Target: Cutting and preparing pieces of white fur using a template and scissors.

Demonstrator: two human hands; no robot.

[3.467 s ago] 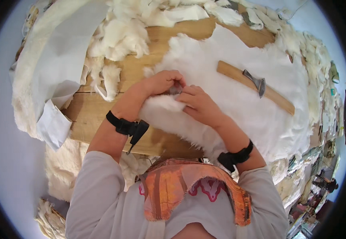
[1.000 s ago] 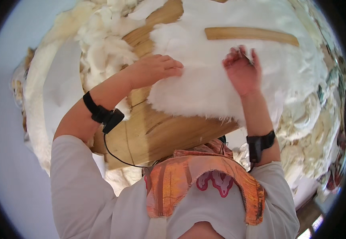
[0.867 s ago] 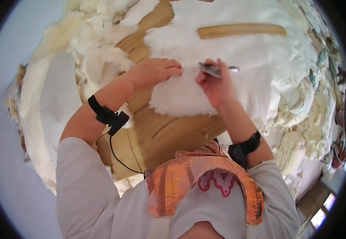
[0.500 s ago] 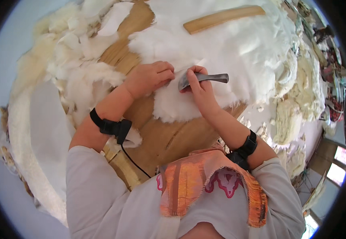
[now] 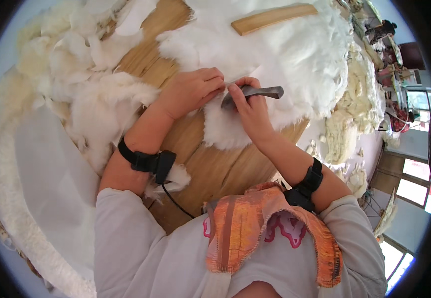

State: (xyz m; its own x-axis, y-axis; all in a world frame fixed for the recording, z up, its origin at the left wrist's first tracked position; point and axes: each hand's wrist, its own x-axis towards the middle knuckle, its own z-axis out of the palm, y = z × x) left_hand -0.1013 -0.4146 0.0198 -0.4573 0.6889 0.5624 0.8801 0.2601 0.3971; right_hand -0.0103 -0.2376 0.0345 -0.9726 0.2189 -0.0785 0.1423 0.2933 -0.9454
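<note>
A white fur pelt [image 5: 300, 69] lies over a wooden board, its near edge shaggy. My left hand [image 5: 193, 89] has its fingers bent and pinched together at the pelt, holding its edge. Close beside those fingertips, my right hand [image 5: 251, 105] is closed around a grey metal fur knife [image 5: 266, 92]. The knife's flared handle end sticks out to the right, and its broad rounded part shows left of the fingers. The cutting edge cannot be made out. Both hands are nearly touching over the pelt.
A flat wooden strip [image 5: 274, 19] rests on the pelt at the far side. Bare wooden board [image 5: 225, 166] shows nearer me. White fur pieces [image 5: 101, 99] pile up at the left, and cream pelts [image 5: 347, 116] are stacked at the right. A black cable [image 5: 176, 201] runs from my left forearm band.
My left hand has shifted slightly right, closing the gap to my right hand. The knife handle has tilted up a little. The whole view has shifted slightly.
</note>
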